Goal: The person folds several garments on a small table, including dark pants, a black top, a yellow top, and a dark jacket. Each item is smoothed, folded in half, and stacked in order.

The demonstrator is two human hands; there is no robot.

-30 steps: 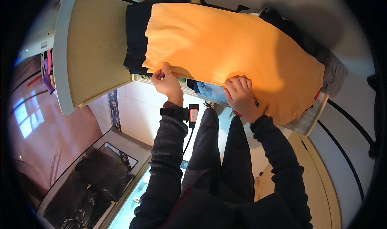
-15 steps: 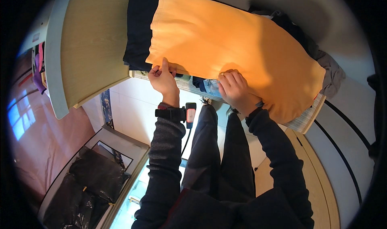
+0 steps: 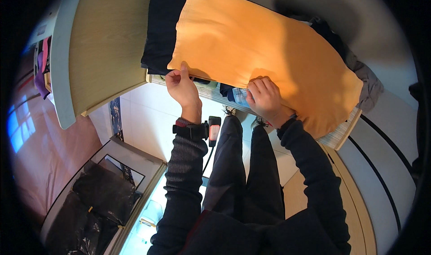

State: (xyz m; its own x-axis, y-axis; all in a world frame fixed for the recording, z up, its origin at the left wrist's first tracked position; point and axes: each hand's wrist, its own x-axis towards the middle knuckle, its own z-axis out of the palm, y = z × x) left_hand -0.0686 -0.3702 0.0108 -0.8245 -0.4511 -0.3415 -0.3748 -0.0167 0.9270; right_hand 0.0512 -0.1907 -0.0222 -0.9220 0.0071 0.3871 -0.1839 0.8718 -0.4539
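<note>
The left forearm [image 3: 184, 178] comes from the lower edge and goes almost straight away from the body in its dark sleeve; its wrist [image 3: 191, 116] is nearly straight, and in the left hand [image 3: 183, 91] one digit points forward while other fingers [image 3: 172, 77] are bent into a pinch. The right forearm [image 3: 316, 178], also in a dark sleeve, slants inward to the left, and the right hand [image 3: 265, 100] follows this slant, its back turned upward and its fingers curled closely together in a grip, well apart from the left hand.
</note>
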